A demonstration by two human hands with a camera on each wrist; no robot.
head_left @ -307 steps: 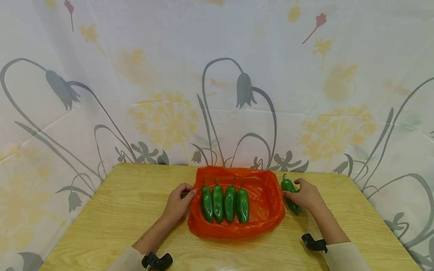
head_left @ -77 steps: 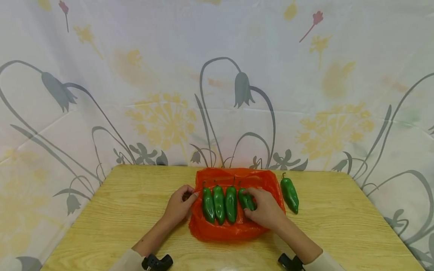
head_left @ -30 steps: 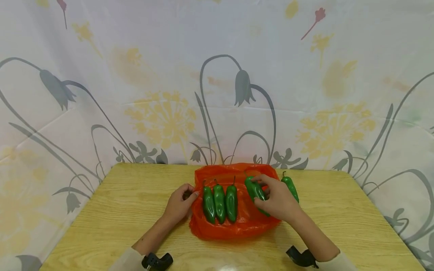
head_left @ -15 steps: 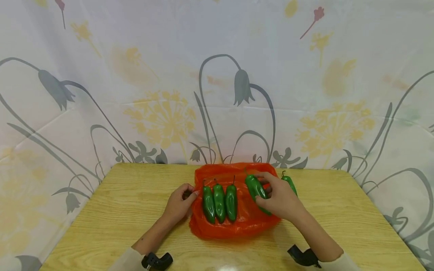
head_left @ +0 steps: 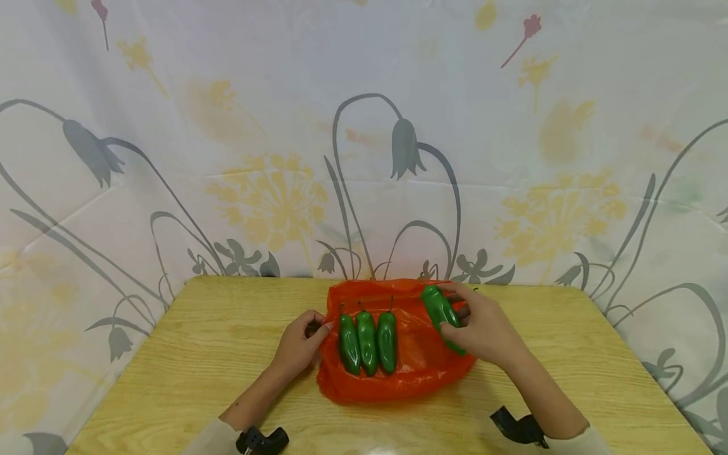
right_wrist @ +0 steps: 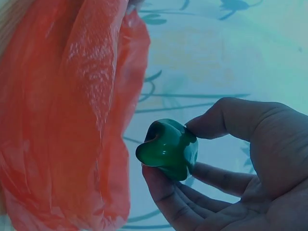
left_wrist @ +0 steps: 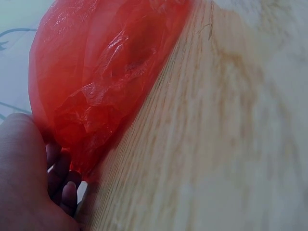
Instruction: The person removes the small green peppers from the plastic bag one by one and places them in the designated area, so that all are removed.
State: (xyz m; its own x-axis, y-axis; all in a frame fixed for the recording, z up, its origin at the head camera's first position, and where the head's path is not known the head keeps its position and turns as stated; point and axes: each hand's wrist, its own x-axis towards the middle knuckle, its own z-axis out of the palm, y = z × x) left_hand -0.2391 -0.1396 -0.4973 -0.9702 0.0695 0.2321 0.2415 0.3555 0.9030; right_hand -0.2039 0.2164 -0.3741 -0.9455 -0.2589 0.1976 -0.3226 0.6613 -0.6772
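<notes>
My right hand (head_left: 483, 322) holds a green chili pepper (head_left: 440, 309) between thumb and fingers, over the right part of an open red plastic bag (head_left: 418, 379). In the right wrist view the pepper (right_wrist: 168, 149) shows end-on, raised beside the bag's red side (right_wrist: 62, 134). Three more green peppers (head_left: 368, 341) lie side by side in the bag's left half, stems pointing away. At the bag's left edge, my left hand (head_left: 301, 338) pinches the plastic; the left wrist view shows its fingers (left_wrist: 67, 192) partly hidden at the gathered film.
The bag lies on a wood-grain table (head_left: 244, 328). Past my right hand only a stem tip (head_left: 475, 290) shows of another pepper on the table. A flower-patterned curtain (head_left: 364, 158) hangs behind the table.
My right hand left the pepper on the table, took the rightmost one in the bag, and moved it up and rightward toward the bag's right edge. My left hand stayed put.
</notes>
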